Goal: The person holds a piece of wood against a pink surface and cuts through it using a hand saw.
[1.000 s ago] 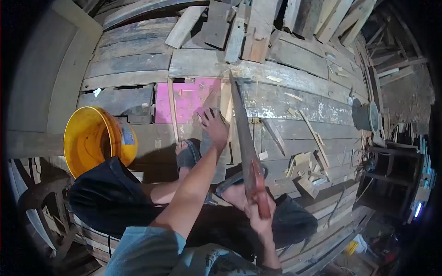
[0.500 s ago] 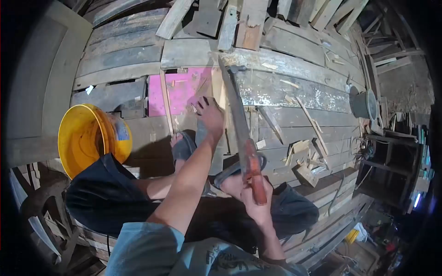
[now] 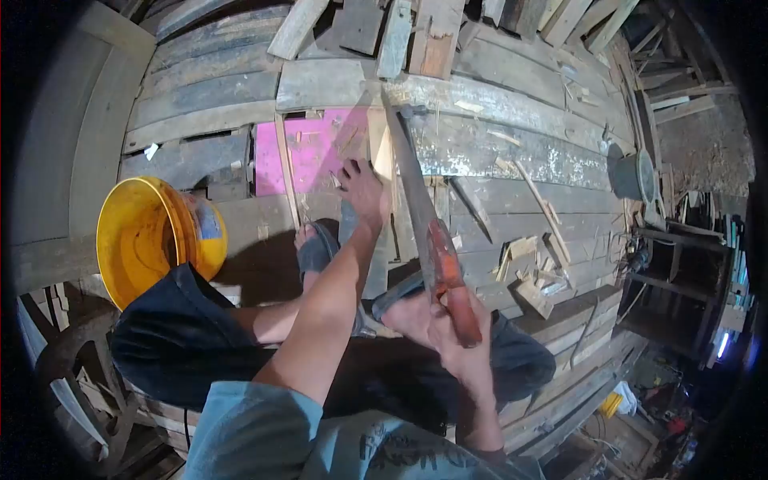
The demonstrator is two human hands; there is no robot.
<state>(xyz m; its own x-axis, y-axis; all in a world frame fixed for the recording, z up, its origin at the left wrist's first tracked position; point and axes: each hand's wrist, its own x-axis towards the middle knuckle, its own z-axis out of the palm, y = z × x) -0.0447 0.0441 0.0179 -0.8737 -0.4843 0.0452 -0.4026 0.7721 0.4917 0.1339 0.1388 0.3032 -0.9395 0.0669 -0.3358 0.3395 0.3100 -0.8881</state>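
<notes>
My right hand point(image 3: 460, 328) is closed round the orange-red handle of a hand saw point(image 3: 418, 188). The saw's long grey blade points away from me, its tip near the top of a narrow wooden board point(image 3: 381, 148). My left hand point(image 3: 364, 190) presses on this board from its left side, fingers bent over it, left of the blade. Just left of that hand lies a pink panel point(image 3: 276, 164) in the plank floor, with a thin wood strip point(image 3: 286, 168) across it. Whether the saw teeth touch the board cannot be made out.
A yellow bucket point(image 3: 132, 240) stands at the left. Wood offcuts point(image 3: 524, 264) and thin strips lie at the right, with a grey bucket point(image 3: 632, 176) farther right. Loose boards point(image 3: 438, 40) lie at the top. My sandalled feet are beside the board.
My right hand and the saw handle have moved slightly right and toward me. The blade has shifted a little with them. My left hand stays on the board.
</notes>
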